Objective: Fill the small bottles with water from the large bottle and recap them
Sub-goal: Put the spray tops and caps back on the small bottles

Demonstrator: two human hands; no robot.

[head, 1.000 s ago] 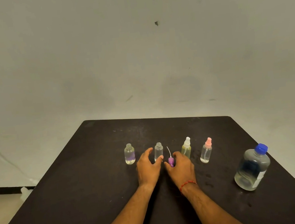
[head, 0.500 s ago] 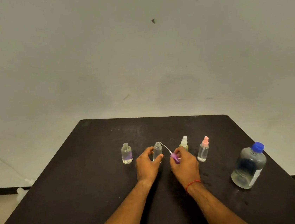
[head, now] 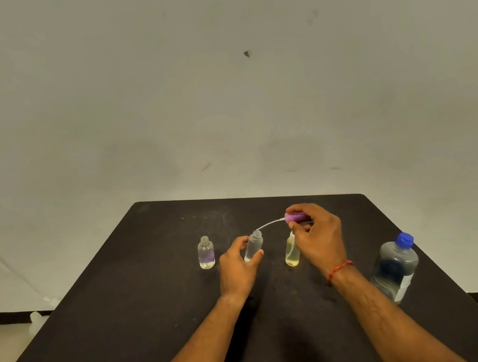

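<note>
Left of the clear bottle (head: 253, 245), a little apart from it on the dark table (head: 103, 309), stands a small uncapped bottle (head: 206, 253) with a violet tinge low down. The clear bottle itself is open-necked and nearly upright, and the left hand (head: 237, 270) grips it from the near side, thumb and fingers curled round its body; how full it is I cannot tell. Just right of its mouth and slightly above, the dip tube (head: 269, 224) runs almost level in a shallow arc, its free end close to the neck. Its other end sits in the purple spray cap (head: 294, 217), which the right hand (head: 319, 240) pinches in its fingertips. So the tube lies across the bottle's upright axis, and I judge it must swing down into line before it will go in; the right hand is the one placed to do that. Below that hand, right of the clear bottle, stands a yellow bottle (head: 292, 252), its top hidden. A red thread (head: 339, 270) circles the right wrist. Far right of the clear bottle stands the large bottle (head: 396, 267), its blue cap (head: 404, 240) on. A pale label strip runs down its side, but no writing can be read.
</note>
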